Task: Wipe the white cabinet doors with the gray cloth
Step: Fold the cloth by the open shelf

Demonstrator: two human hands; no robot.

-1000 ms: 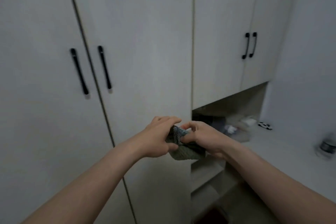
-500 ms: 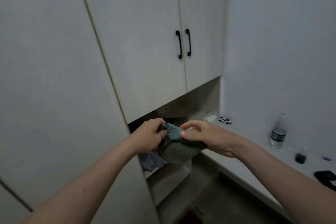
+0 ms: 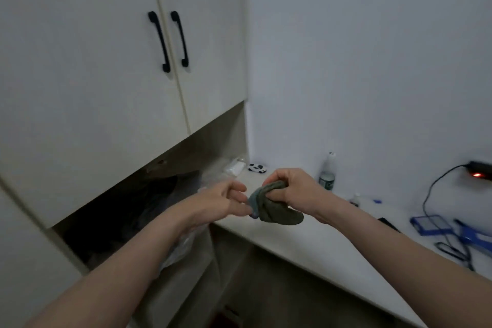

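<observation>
prep stage, no wiping yet | bunched gray terry cloth (image 3: 277, 206) gripped in right hand (image 3: 298, 194) above white tabletop (image 3: 306, 237) | left hand (image 3: 221, 201) fingers loose, touching cloth edge | white cabinet doors with black handles (image 3: 106, 66) not touched, all wiping left

The right hand (image 3: 295, 192) hides much of the cloth (image 3: 274, 210). The open shelf's (image 3: 127, 210) dark contents are unreadable. The blue items (image 3: 436, 226) run off-frame.

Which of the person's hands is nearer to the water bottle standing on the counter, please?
The right. The right hand, gripping the gray cloth, sits just left of the water bottle; the left hand lies farther left, beyond the cloth.
</observation>
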